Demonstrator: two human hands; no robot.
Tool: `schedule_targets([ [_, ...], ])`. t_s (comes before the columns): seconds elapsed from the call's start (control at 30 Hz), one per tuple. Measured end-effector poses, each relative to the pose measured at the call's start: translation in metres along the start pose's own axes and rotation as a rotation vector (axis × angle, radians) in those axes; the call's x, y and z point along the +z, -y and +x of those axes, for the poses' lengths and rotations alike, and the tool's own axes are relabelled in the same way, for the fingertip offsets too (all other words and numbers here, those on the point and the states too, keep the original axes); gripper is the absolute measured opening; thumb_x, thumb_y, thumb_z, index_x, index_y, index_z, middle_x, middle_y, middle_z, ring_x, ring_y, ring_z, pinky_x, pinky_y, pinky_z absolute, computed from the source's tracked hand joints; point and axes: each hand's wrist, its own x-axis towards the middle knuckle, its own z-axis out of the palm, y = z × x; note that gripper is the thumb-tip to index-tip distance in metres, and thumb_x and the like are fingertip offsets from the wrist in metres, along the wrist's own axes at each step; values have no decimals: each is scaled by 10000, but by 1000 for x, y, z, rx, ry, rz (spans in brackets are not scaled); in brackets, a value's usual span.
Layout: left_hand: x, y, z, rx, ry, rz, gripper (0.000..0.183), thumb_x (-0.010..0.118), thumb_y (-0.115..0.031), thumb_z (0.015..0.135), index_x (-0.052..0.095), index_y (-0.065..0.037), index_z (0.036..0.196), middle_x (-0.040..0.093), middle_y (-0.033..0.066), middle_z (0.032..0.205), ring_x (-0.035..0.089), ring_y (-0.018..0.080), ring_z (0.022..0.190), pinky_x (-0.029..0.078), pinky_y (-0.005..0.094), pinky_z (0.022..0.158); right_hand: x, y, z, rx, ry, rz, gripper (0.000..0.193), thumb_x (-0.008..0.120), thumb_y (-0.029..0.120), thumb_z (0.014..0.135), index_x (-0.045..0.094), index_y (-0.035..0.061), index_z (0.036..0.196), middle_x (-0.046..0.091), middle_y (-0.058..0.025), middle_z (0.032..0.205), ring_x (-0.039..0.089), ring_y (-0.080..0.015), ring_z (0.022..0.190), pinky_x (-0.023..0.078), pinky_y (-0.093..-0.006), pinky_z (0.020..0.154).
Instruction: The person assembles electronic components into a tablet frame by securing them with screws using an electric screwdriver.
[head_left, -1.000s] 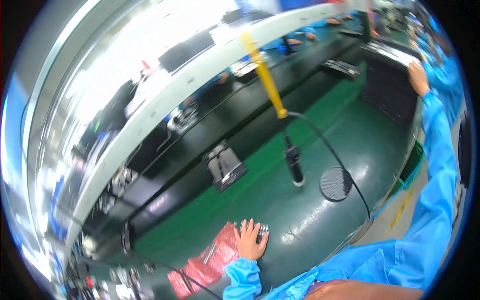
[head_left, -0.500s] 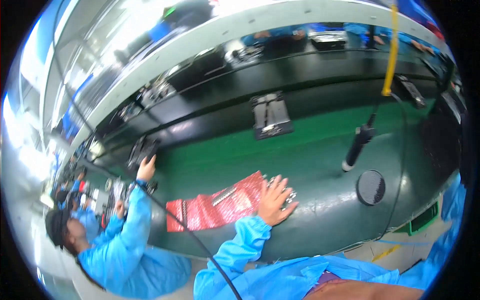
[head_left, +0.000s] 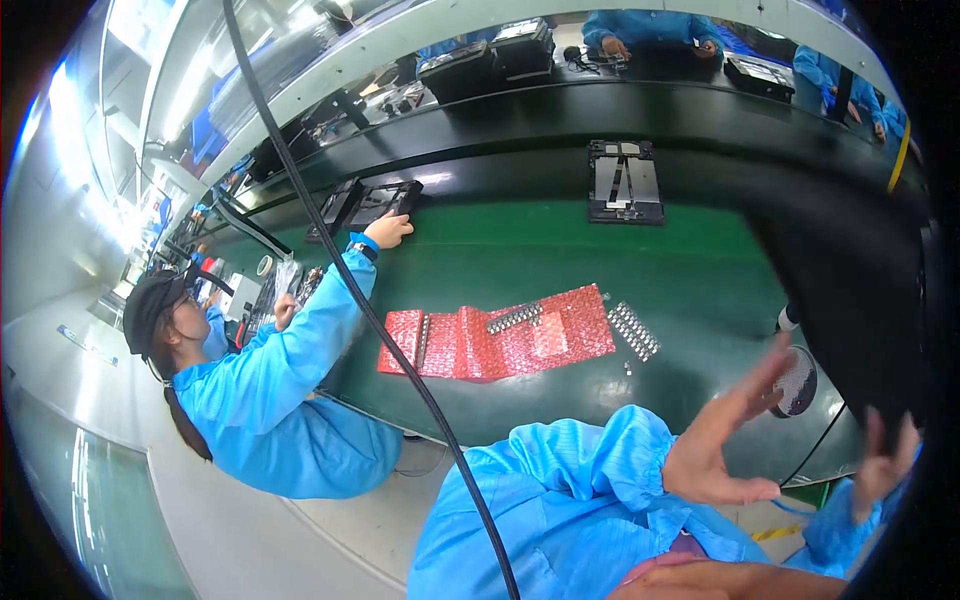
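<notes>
A large black flat panel (head_left: 840, 290), smeared by motion, stands tilted at the right. My right hand (head_left: 880, 465) is at its lower end, fingers against it, blurred. My left hand (head_left: 715, 450) is open with its fingers spread, in the air left of the panel, holding nothing. Its fingertips overlap the edge of a round dark dish (head_left: 800, 390) in the view. Further left on the green bench lies red bubble wrap (head_left: 470, 350) with a strip of small metal parts (head_left: 515, 318) on it. Another sheet of small metal pieces (head_left: 634, 332) lies beside the wrap.
An opened tablet-like device (head_left: 625, 185) lies on the dark belt at the back. At the left, a co-worker in blue (head_left: 270, 400) touches a similar device (head_left: 385, 200). A black cable (head_left: 370, 310) crosses the view. A tool's pale tip (head_left: 787, 318) shows beside the panel.
My left hand has left the metal pieces by the bubble wrap and moved right. The black panel has come further into view from the right, with my right hand. The view has shifted.
</notes>
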Motion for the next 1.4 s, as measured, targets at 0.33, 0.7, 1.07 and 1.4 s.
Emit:
schedule_targets([
  [0.33,-101,37,-2,-377,-706,-30,389,631,59,731,517,-12,1096,582,54,992,577,161,872,474,302,779,229,90,-16,-168,464,151,649,770,92,619,491,-16,1196,486,-254,1239,447,-411,1189,341,-505,984],
  [0.7,-143,13,-30,-300,316,369,388,642,-181,716,630,44,1032,635,208,1029,618,337,986,493,387,847,241,75,-24,284,318,805,849,712,294,754,227,61,1411,285,-209,1424,350,-348,1278,341,-415,1014],
  [1.07,-129,43,-65,-147,226,543,311,662,-175,647,626,23,884,655,171,924,642,312,898,492,382,793,217,76,-68,522,398,896,421,492,155,897,382,38,1286,539,-247,1160,546,-323,1075,445,-398,914],
  [1.4,-85,24,-67,-871,-240,141,398,764,-109,724,568,50,1032,640,83,972,596,137,848,489,290,756,184,51,-69,828,572,677,589,851,161,584,532,-24,1043,629,-117,929,630,-178,820,520,-301,720],
])
